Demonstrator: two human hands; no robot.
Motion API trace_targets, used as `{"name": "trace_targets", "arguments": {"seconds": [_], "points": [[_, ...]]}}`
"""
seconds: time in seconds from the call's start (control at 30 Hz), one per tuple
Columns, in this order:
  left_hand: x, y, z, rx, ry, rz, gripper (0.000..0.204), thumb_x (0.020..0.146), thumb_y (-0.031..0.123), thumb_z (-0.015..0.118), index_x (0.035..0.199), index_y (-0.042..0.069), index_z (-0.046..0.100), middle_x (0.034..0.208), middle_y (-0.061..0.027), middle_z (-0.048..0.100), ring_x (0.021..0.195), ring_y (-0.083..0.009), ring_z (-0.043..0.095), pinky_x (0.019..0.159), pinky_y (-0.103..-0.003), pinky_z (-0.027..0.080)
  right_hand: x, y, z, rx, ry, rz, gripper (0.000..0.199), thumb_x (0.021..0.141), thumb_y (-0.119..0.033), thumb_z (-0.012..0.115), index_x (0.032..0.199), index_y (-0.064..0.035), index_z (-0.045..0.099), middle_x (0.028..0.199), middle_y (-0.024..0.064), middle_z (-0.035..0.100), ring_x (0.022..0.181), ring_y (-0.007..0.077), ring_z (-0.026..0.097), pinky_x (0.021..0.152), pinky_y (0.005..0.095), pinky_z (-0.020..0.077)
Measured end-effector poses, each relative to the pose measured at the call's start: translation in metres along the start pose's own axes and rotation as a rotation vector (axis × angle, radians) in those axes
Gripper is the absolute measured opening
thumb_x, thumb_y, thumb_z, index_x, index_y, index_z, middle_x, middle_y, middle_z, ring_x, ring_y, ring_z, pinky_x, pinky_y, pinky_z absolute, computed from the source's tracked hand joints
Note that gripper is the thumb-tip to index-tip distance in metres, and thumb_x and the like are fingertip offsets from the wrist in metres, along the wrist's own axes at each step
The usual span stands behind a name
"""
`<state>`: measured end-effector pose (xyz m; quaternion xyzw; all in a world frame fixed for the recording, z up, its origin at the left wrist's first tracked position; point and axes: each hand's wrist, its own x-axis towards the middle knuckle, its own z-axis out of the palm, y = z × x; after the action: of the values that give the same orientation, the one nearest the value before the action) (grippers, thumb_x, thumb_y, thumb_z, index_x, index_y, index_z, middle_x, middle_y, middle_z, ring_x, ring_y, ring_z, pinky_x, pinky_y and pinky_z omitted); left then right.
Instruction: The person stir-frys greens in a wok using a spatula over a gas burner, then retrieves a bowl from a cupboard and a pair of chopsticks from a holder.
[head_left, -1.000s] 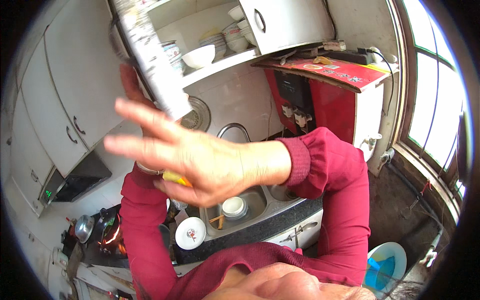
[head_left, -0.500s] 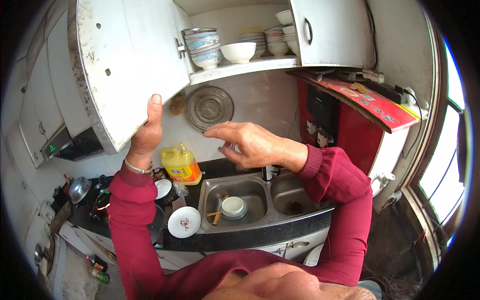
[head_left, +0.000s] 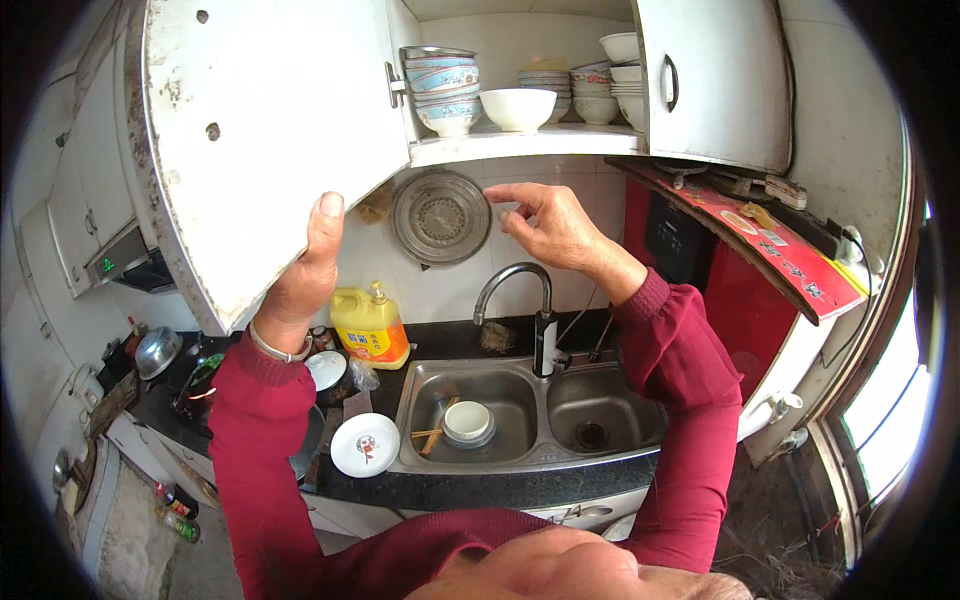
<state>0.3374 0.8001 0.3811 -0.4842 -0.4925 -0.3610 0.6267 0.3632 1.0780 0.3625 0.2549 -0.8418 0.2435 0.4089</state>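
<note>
My left hand (head_left: pixel 303 275) grips the lower edge of the white cabinet door (head_left: pixel 265 130), its thumb up along the door's face and the other fingers hidden behind. This door stands swung open to the left. My right hand (head_left: pixel 560 230) is raised below the cabinet shelf (head_left: pixel 515 143), its index finger stretched out to the left and nothing in its grasp. On that shelf stand a stack of blue-patterned bowls (head_left: pixel 442 95), a single white bowl (head_left: pixel 517 110) and more stacked bowls (head_left: pixel 594 98) farther right. Behind the right hand's fingertips, a round metal lid (head_left: pixel 441 218) rests against the tiled wall.
Below is a double steel sink (head_left: pixel 480 462) with a curved tap (head_left: pixel 543 320). Bowls (head_left: pixel 467 421) and chopsticks (head_left: pixel 432 440) lie in its left basin. A white plate (head_left: pixel 352 446) and a yellow jug (head_left: pixel 366 327) stand left of it. The right cabinet door (head_left: pixel 715 80) hangs open.
My right hand has risen and moved right, closer to the shelf, uncovering the tap. My left hand stays on the door. The whole view has shifted slightly.
</note>
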Motion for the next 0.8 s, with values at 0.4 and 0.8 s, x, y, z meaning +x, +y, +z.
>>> {"name": "trace_targets", "arguments": {"seconds": [0.4,0.8], "points": [[0.000,0.002,0.000,0.017,0.040,-0.034,0.029,0.085,0.017,0.057,0.104,-0.004,0.057,0.094,-0.0140,0.060,0.084,-0.0255,0.057,0.076,-0.035,0.046,0.040,0.023,0.015,0.058,0.191,0.006,0.025,0.079,-0.010,0.056,0.102,-0.0027,0.064,0.079,0.0179,0.065,0.061,0.0150,0.061,0.059,0.0293,0.0490],[-0.006,-0.003,-0.016,0.080,-0.169,-0.102,0.038,0.085,0.011,0.056,0.118,-0.005,0.045,0.113,-0.0121,0.049,0.099,-0.0213,0.048,0.088,-0.033,0.039,0.187,0.036,0.000,-0.394,0.552,-0.121,0.022,0.079,-0.018,0.056,0.096,-0.0079,0.066,0.084,0.0189,0.064,0.080,0.0374,0.061,0.072,0.0435,0.0489]]}}
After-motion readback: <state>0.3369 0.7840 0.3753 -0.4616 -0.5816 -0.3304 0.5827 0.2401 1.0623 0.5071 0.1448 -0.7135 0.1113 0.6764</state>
